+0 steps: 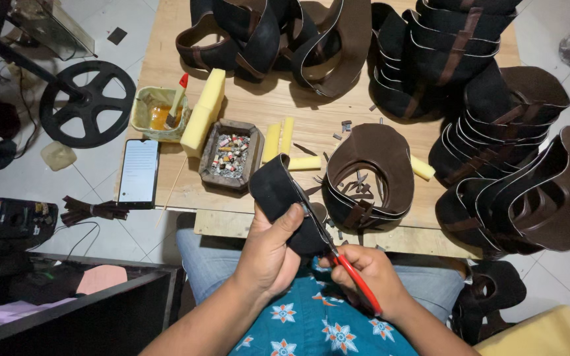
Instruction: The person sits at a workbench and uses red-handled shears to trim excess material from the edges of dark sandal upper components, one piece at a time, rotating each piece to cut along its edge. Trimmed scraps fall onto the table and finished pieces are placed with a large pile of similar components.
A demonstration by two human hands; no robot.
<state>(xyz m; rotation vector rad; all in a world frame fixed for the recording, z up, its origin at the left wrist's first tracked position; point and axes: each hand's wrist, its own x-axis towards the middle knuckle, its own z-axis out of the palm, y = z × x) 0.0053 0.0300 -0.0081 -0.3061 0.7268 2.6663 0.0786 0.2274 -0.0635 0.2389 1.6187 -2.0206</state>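
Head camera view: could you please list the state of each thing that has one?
Left hand: gripping the black leather piece.
Right hand: holding the red-handled scissors, blades at the leather.
Phone: screen lit.
Glue tub: open, brush standing inside.
Ashtray: full of butts.

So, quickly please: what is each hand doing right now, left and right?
Left hand: closed on the black leather piece.
Right hand: closed on the red-handled scissors, blades at the leather edge.
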